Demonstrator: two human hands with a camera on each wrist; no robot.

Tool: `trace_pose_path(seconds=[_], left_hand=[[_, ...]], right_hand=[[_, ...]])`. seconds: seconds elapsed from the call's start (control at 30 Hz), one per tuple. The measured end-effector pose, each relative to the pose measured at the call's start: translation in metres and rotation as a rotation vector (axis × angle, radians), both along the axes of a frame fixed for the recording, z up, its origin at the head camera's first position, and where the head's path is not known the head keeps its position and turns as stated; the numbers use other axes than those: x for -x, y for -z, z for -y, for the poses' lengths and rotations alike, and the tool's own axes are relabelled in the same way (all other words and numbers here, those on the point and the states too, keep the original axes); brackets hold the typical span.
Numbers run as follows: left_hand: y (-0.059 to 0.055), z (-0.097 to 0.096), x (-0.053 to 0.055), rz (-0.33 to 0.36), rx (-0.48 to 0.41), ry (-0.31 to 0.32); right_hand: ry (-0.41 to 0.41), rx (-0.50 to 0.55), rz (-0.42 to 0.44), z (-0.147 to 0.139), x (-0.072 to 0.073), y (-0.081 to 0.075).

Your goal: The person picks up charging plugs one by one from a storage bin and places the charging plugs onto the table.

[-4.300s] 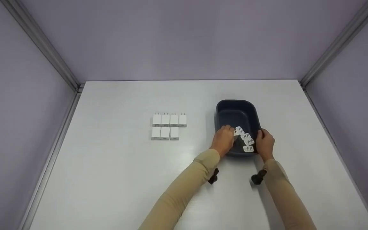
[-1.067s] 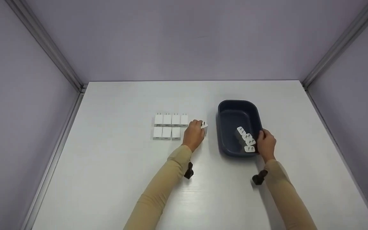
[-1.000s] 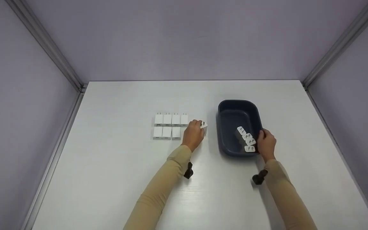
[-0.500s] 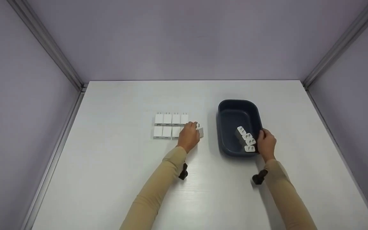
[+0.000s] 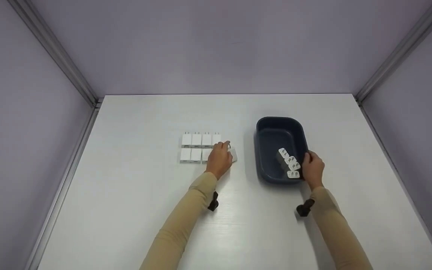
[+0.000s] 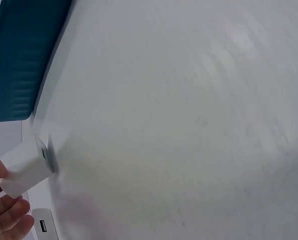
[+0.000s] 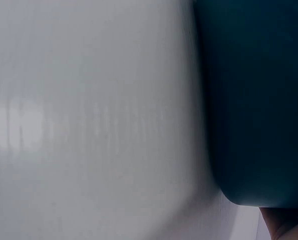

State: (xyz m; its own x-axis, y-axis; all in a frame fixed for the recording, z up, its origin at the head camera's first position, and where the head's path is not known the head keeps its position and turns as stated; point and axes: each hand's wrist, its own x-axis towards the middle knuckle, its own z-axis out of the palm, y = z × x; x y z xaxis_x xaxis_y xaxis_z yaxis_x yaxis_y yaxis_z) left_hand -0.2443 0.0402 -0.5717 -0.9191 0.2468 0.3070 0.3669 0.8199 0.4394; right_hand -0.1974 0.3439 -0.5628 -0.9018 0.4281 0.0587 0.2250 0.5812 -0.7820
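Note:
My left hand (image 5: 219, 159) holds a white USB charger (image 6: 26, 167) at the right end of the front row of chargers. In the left wrist view the thumb lies against one side and the fingers curl near the other, with the charger tilted on the table. Another charger (image 6: 43, 225) with a USB port lies just beside it. My right hand (image 5: 312, 169) grips the right rim of a dark blue bin (image 5: 276, 137). Inside the bin several white chargers (image 5: 289, 160) stand with prongs up. In the right wrist view the bin's wall (image 7: 259, 110) hides most of that hand.
Two rows of white chargers (image 5: 196, 140) lie side by side left of the bin, the back row's prongs pointing away. The white table (image 5: 126, 180) meets pale walls (image 5: 219, 48) at its back and sides.
My left hand has carried a charger out of the bin and leftward to the front row's right end, lowering it onto the table. The right hand has stayed on the bin's rim.

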Motion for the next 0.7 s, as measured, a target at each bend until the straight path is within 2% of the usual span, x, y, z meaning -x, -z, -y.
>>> trace_pose_path(seconds=[0.2,0.4,0.53,0.7], left_hand=[[0.0018,-0.0011,-0.0034,0.015,-0.055,-0.017],[0.0026,-0.0022,-0.0043,0.099,-0.073,-0.023],[0.001,-0.0029,-0.0042,0.136,-0.049,-0.017],[-0.0007,-0.0035,-0.0056,0.115,0.005,-0.006]], right_hand=[[-0.011,-0.017,0.015,0.0003,0.0006,-0.0001],[-0.013,-0.009,0.017,-0.0002,0.0011,0.0002],[-0.009,-0.005,0.018,-0.0006,0.0003,0.0006],[-0.003,-0.006,0.016,-0.002,-0.0008,0.001]])
